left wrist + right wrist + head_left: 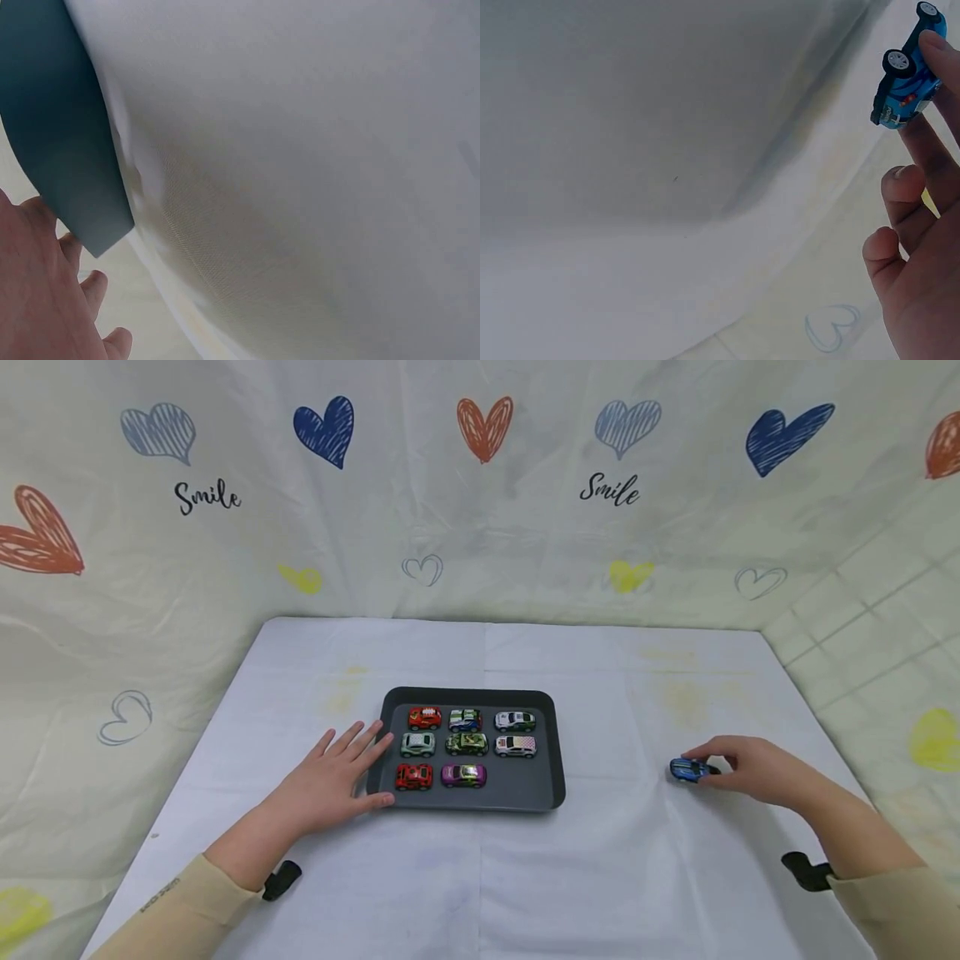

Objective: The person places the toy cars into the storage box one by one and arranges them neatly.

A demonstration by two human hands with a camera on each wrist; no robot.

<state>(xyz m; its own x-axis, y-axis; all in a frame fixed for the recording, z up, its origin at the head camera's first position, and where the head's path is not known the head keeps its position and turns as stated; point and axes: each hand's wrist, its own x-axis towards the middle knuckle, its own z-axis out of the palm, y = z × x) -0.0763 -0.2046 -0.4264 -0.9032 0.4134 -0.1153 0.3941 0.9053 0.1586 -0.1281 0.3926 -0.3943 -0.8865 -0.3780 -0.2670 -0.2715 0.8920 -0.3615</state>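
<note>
My right hand [757,768] pinches a blue toy car [688,769] between thumb and fingers, at the right part of the table. In the right wrist view the toy car [909,71] shows its wheels and side, with the thumb on it. My left hand [330,781] lies with fingers spread at the left edge of a dark grey tray [517,793], the thumb at its front left corner. In the left wrist view the tray's outer wall [60,112] stands beside the fingers. Rows of toy cars sit in the tray, among them a purple car [463,776] and a red car [414,777].
A white cloth covers the table [600,877]. Behind it hangs a pale curtain [540,535] printed with hearts and words. The tray's front right part shows bare grey bottom beside the purple car. A dark strap piece [282,881] sticks out at the left sleeve.
</note>
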